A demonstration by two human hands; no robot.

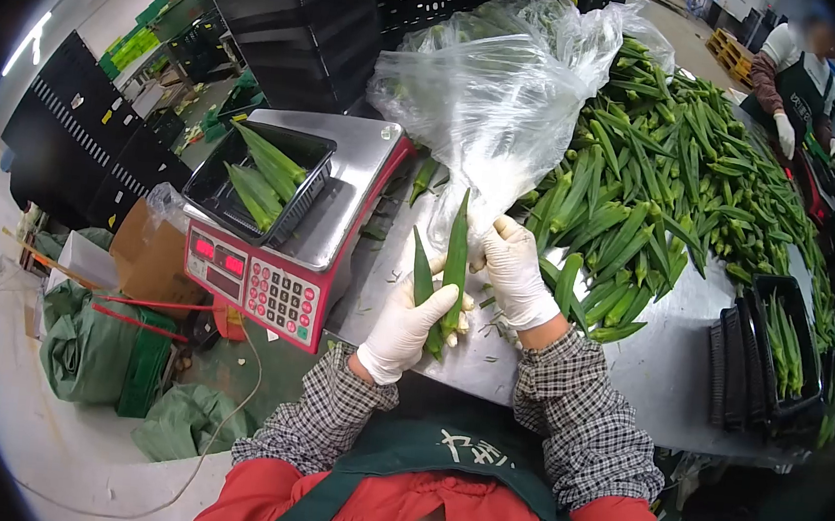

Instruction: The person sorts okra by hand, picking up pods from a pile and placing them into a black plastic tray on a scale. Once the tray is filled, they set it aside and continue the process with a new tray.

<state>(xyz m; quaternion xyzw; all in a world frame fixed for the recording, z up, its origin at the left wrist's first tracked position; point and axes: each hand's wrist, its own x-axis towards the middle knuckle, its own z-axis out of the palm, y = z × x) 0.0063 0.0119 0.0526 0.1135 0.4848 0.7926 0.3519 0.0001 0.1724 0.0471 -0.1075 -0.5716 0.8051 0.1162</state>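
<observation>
White gloves cover both hands. My left hand [403, 327] is closed around okra pods [455, 264], which point up and away over the metal table. Just right of them, my right hand [514, 270] has its fingers curled together near the lower end of a clear plastic bag [498, 98]; what its fingertips grip, if anything, is hidden. Behind and right of my hands lies a large okra pile [646, 182]. On the left, a black tray [316, 183] with a few okra pods [267, 174] rests on the scale [279, 292].
Stacked black crates [300, 23] stand behind the scale. At the right edge of the metal table [672, 385] are black trays [729, 366], one holding okra [784, 341]. A co-worker [798, 86] in gloves stands at the far right. Green sacks [83, 344] lie on the floor at left.
</observation>
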